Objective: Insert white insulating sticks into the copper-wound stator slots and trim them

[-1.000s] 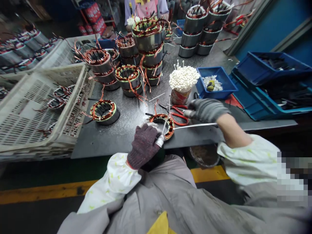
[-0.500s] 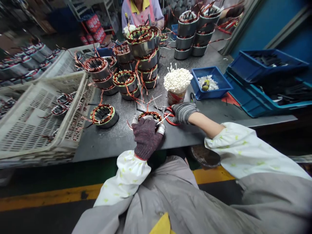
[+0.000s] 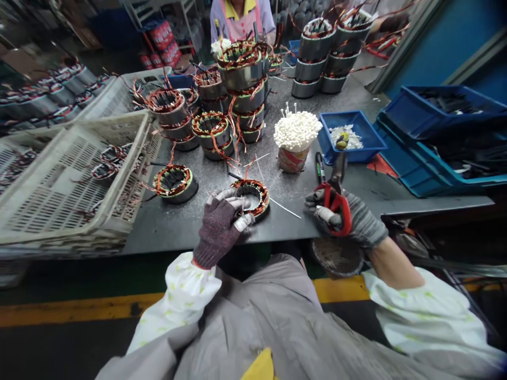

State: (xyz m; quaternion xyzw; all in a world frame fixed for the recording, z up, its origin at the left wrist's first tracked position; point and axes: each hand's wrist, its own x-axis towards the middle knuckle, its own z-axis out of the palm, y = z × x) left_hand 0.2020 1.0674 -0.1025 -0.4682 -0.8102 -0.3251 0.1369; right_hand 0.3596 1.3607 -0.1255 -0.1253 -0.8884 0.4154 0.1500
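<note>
In the head view, a copper-wound motor stator point(image 3: 264, 199) lies on the table in front of me. My left hand point(image 3: 219, 227), in a dark maroon glove with taped fingertips, is at its left side. The fingers are spread and touch or overlap the near-left rim. To the right, my right hand point(image 3: 358, 219) in a grey glove is closed around scissors with red handles point(image 3: 345, 214), blades pointing up and away from me. A thin white cable tie point(image 3: 285, 208) reaches out from the stator's right side across the table.
A paper cup point(image 3: 293, 159) stuffed with white cable ties stands beyond the stator. A blue tray point(image 3: 356, 154) holds white scraps. Another stator point(image 3: 180, 198) sits left, with stacked stators point(image 3: 241, 76) behind. White crates point(image 3: 99, 232) flank the left. A co-worker point(image 3: 241, 21) sits across.
My right hand has drawn back to the right and lifted the scissors away from the stator. The left hand has slid left off the stator's top, uncovering its opening. The view has shifted slightly.
</note>
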